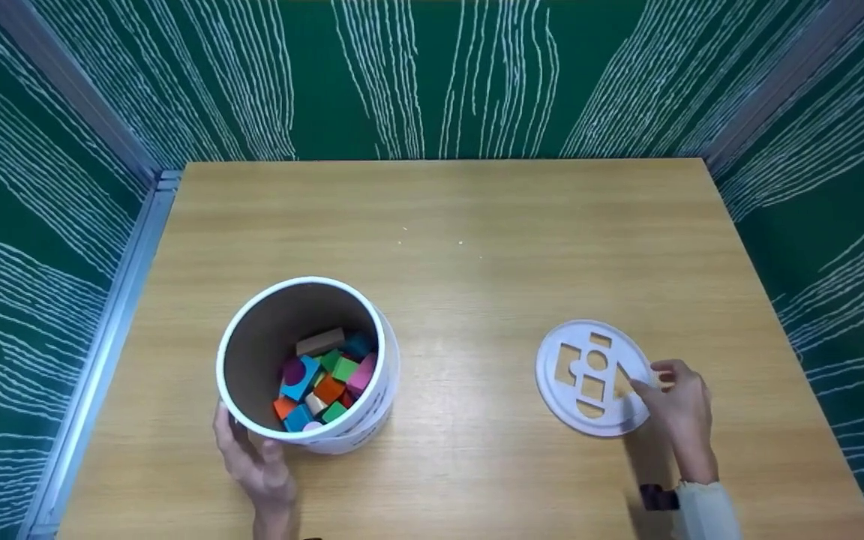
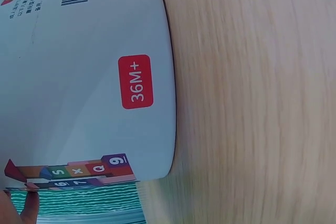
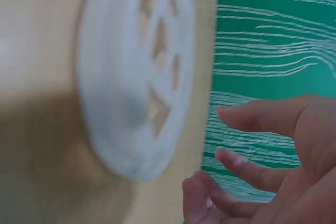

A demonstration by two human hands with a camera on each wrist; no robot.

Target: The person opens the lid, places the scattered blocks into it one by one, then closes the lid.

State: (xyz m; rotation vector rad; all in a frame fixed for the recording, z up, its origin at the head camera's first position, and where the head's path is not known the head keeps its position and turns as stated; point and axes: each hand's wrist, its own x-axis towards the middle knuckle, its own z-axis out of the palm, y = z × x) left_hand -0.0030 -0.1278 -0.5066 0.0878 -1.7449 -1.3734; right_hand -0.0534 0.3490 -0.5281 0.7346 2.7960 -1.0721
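A white cardboard bucket (image 1: 385, 390) stands without a cover at the left of the table, with several coloured blocks (image 1: 329, 388) inside. My left hand (image 1: 259, 469) lies against its near left side, fingers along the wall and thumb at the front. The left wrist view shows the bucket's printed wall (image 2: 79, 87) and fingertips (image 2: 30, 205) at its edge. A round white lid (image 1: 552, 375) with shaped cut-outs lies flat on the right. Beside the lid's right edge hovers my right hand (image 1: 679, 412), its fingers spread apart and holding nothing in the right wrist view.
The wooden table (image 1: 469, 300) carries a few tiny white specks behind the bucket and lid. Green panels with white wavy lines (image 1: 477, 75) stand around its back and sides. A dark band (image 1: 658, 497) is at the right wrist.
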